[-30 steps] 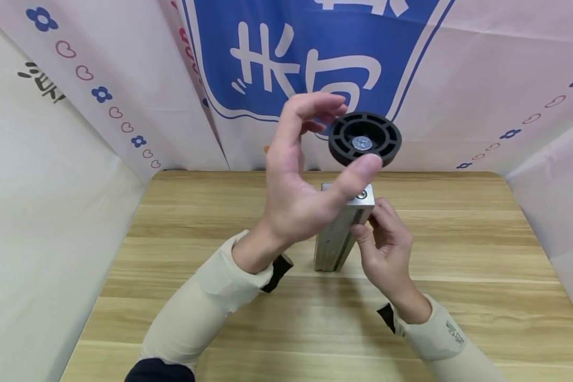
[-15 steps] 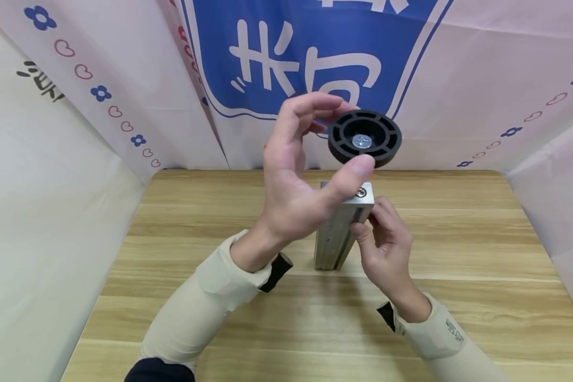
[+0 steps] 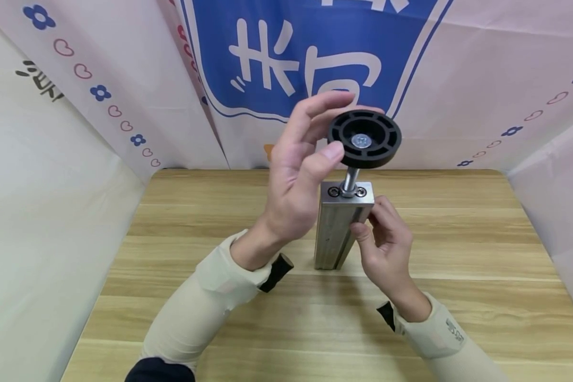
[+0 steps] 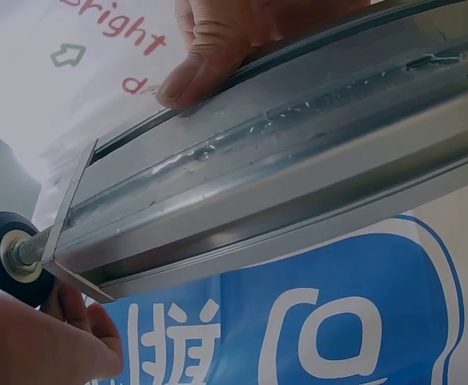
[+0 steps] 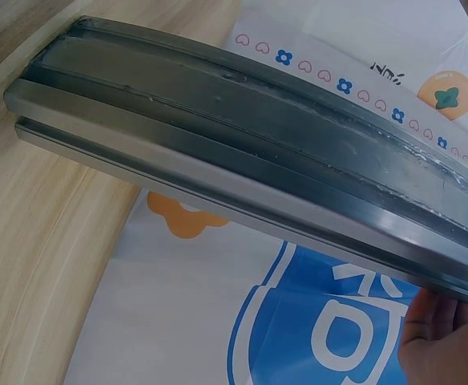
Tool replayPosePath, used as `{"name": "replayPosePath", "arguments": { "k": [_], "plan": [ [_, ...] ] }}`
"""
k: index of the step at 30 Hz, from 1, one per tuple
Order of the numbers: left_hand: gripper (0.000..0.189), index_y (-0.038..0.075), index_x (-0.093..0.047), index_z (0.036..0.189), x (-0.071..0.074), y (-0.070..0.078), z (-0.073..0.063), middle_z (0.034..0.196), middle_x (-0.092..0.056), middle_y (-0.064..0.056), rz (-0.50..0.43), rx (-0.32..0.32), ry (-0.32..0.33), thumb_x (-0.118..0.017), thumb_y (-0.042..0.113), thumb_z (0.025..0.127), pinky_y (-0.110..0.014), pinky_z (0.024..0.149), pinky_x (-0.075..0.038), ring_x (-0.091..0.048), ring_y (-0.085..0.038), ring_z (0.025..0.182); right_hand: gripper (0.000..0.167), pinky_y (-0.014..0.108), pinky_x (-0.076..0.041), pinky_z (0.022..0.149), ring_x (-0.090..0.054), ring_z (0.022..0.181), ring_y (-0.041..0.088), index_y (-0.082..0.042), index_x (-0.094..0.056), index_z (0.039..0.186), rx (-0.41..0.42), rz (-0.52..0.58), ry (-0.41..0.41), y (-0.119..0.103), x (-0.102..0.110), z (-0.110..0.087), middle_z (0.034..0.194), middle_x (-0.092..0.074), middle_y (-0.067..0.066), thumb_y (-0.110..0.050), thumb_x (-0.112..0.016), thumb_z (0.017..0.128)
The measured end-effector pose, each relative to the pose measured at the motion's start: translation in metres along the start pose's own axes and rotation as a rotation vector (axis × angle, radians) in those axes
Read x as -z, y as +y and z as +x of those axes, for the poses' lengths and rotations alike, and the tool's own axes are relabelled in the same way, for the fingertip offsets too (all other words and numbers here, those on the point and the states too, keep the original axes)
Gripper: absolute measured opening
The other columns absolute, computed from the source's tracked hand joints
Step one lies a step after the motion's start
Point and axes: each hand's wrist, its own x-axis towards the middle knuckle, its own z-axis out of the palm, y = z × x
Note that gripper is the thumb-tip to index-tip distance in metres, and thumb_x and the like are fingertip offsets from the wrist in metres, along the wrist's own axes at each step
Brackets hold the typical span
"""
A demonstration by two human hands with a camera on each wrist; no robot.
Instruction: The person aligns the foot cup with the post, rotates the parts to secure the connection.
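Note:
In the head view, an aluminium profile [image 3: 333,233] stands upright on the table, with a metal plate and two screws at its top. From this end rises a threaded stem [image 3: 350,179] bearing a round black levelling foot [image 3: 385,151]. My left hand [image 3: 291,196] is curled about the foot, thumb on its near rim and fingers behind the far side. Lower down, my right hand [image 3: 389,254] grips the profile's right side. The left wrist view shows the right thumb [image 4: 187,79] pressing the profile's face. The fingers behind the profile are partly hidden.
A wood-grain table [image 3: 458,265] lies beneath the work. White printed sheets surround it, with a blue sign [image 3: 267,53] at the back. Black wrist-worn pieces [image 3: 276,273] project from both cuffs.
My left thumb has drawn back leftward along the foot's rim, uncovering the stem and top plate. The left fingers have extended farther along the foot's far side. The right hand stays put.

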Motion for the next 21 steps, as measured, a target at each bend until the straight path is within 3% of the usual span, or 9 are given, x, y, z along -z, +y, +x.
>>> {"name": "replayPosePath", "arguments": {
  "k": [4, 7, 10, 15, 21],
  "plan": [
    [0.059, -0.023, -0.035, 0.142, -0.0007, 0.0006, 0.0007, 0.13, -0.06, -0.043, -0.023, 0.013, -0.025, -0.032, 0.014, 0.096, -0.05, 0.096, -0.061, -0.065, -0.05, 0.118, 0.047, 0.021, -0.053, 0.081, -0.055, 0.09, 0.01, 0.021, -0.067, 0.115, -0.005, -0.006, -0.002, -0.0004, 0.0005, 0.0001, 0.1, -0.063, -0.003, -0.023, -0.072, 0.098],
    [0.058, -0.022, -0.036, 0.143, -0.0011, 0.0012, 0.0005, 0.131, -0.061, -0.042, 0.015, -0.001, -0.019, -0.03, 0.014, 0.097, -0.048, 0.096, -0.061, -0.067, -0.045, 0.118, 0.047, 0.021, -0.053, 0.08, -0.055, 0.09, 0.01, 0.021, -0.067, 0.114, -0.007, -0.005, -0.003, -0.0007, 0.0005, 0.0, 0.1, -0.063, -0.002, -0.024, -0.072, 0.098],
    [0.054, -0.022, -0.041, 0.139, -0.001, 0.0018, -0.0002, 0.131, -0.062, -0.039, 0.101, -0.047, 0.023, -0.033, 0.012, 0.097, -0.039, 0.099, -0.055, -0.066, -0.039, 0.118, 0.048, 0.021, -0.053, 0.08, -0.056, 0.09, 0.01, 0.021, -0.067, 0.114, -0.005, 0.0, -0.002, -0.0008, 0.0001, 0.0001, 0.099, -0.063, -0.002, -0.024, -0.072, 0.098],
    [0.054, -0.02, -0.049, 0.129, -0.0026, 0.0028, 0.001, 0.123, -0.062, -0.033, 0.251, -0.126, 0.124, -0.056, 0.017, 0.089, -0.033, 0.097, -0.043, -0.057, -0.03, 0.114, 0.049, 0.021, -0.053, 0.08, -0.055, 0.089, 0.011, 0.022, -0.067, 0.113, 0.014, 0.027, 0.0, -0.0001, -0.0006, 0.0002, 0.099, -0.063, -0.002, -0.024, -0.073, 0.097],
    [0.072, -0.016, -0.051, 0.129, -0.0045, 0.0059, 0.0037, 0.12, -0.06, -0.027, 0.314, -0.139, 0.137, -0.084, 0.009, 0.07, -0.034, 0.097, -0.046, -0.056, -0.016, 0.111, 0.049, 0.02, -0.052, 0.081, -0.053, 0.09, 0.011, 0.021, -0.067, 0.114, 0.033, 0.022, -0.01, 0.0008, -0.0001, -0.0002, 0.1, -0.062, -0.002, -0.026, -0.072, 0.098]
  ]
}}
